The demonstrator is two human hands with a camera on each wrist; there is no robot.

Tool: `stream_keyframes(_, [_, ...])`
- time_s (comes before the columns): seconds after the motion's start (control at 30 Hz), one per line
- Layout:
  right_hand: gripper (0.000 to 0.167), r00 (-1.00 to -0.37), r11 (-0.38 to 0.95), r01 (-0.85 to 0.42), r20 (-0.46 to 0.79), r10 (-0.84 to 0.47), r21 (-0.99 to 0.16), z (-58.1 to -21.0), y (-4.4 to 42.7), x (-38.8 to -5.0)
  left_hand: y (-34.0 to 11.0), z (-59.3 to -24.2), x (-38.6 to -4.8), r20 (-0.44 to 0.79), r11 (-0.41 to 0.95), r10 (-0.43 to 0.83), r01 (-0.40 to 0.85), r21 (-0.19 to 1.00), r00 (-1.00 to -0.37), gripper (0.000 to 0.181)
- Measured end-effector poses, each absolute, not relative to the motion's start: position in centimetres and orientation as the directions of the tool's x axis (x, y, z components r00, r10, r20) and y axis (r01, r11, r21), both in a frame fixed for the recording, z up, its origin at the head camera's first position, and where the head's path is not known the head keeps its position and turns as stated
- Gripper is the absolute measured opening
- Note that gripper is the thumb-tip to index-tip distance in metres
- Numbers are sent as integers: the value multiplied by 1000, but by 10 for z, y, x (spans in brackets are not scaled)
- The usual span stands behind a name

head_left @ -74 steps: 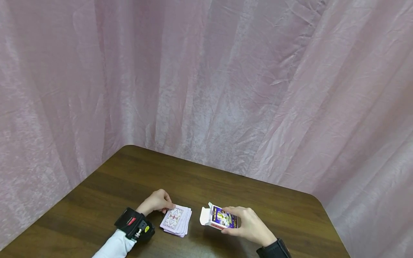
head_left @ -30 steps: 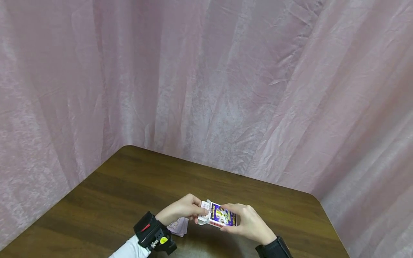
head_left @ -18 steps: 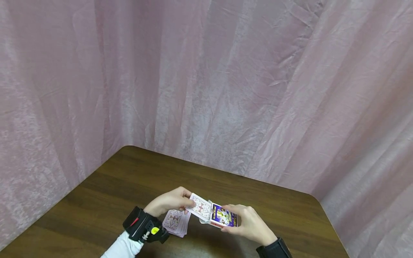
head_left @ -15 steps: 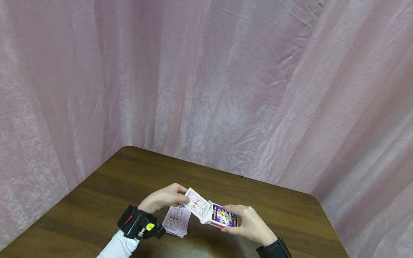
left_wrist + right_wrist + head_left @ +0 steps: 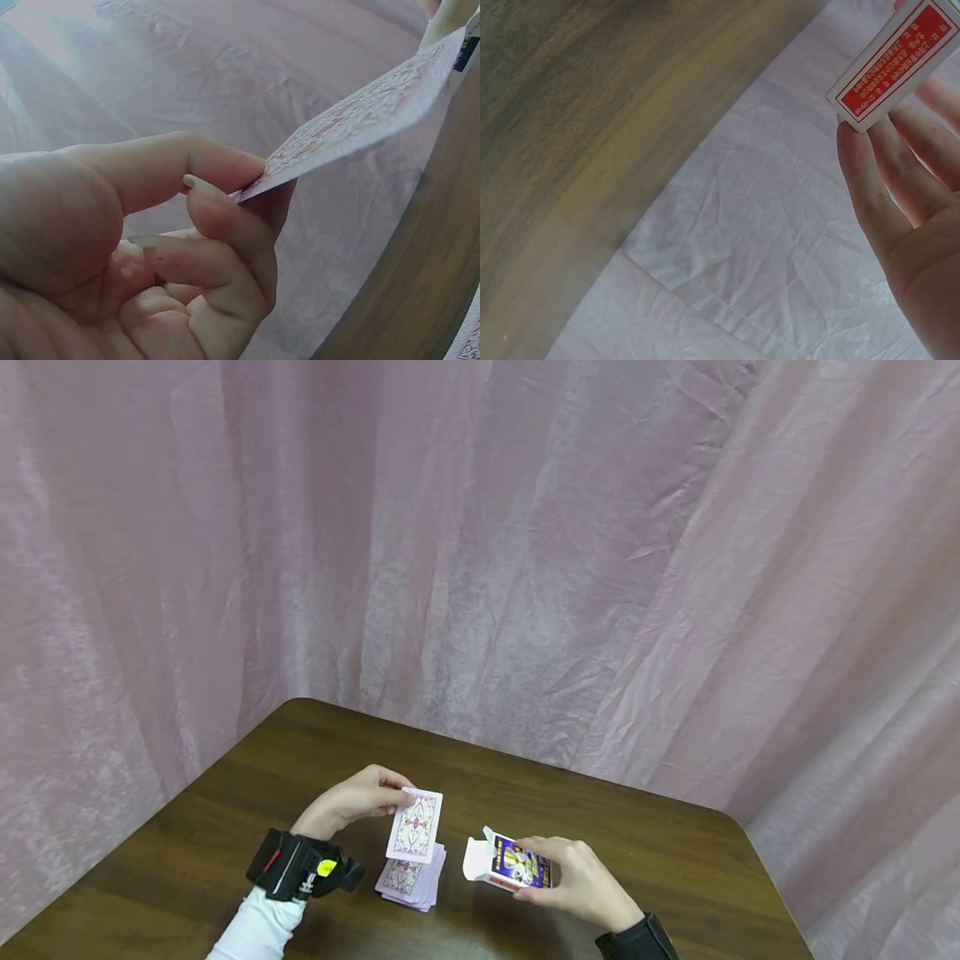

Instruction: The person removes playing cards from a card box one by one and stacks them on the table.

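My left hand (image 5: pixel 356 800) pinches a playing card (image 5: pixel 415 828) by its corner between thumb and fingers. Its pale back with a red floral pattern faces up. In the left wrist view, the card (image 5: pixel 360 120) looks thin and slants up from the fingertips. Below it on the table lies a loose pile of cards (image 5: pixel 401 878), backs up, partly covered by the held card. My right hand (image 5: pixel 576 878) grips the purple-and-white card box (image 5: pixel 517 863) across its sides, open flap pointing left. The right wrist view shows the box's red-printed side (image 5: pixel 896 67) at the fingertips.
A dark brown wooden table (image 5: pixel 330 735) with rounded far corners carries everything. Behind it hangs a pink velvety curtain (image 5: pixel 480 568). A black strapped device (image 5: pixel 300 867) sits on the left wrist, and a black band (image 5: pixel 637 941) on the right.
My left hand reached from the pile to the box mouth, drew a card out, and carried it left to above the pile. The right hand and box stay nearly still.
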State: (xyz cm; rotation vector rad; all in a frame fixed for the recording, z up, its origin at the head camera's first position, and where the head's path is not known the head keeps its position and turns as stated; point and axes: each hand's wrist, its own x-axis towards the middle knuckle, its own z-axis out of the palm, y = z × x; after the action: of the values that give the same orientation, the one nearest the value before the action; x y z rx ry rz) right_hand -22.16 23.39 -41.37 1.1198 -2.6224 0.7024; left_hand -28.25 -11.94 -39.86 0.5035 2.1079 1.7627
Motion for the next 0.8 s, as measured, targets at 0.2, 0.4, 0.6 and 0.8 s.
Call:
stream_keyframes(0.2, [54,-685,602,-728,371,-626,-328,-414,235,-221,-117,-403,-283,-57,171,479,30,985,-876,24])
stream_keyframes(0.4, [55,-691,605,-723,371,-620,-334,-414,236,-220,-114,-409,-286,-60,159,484,21,987,-873,28])
stream_keyframes(0.6, [56,-703,611,-711,353,-617,-347,-416,236,-220,-113,-426,-292,-133,221,453,-33,975,-882,24])
stream_keyframes(0.8, [55,-714,620,-700,339,-613,-354,-418,237,-219,-109,-447,-296,-194,285,417,-74,956,-888,21])
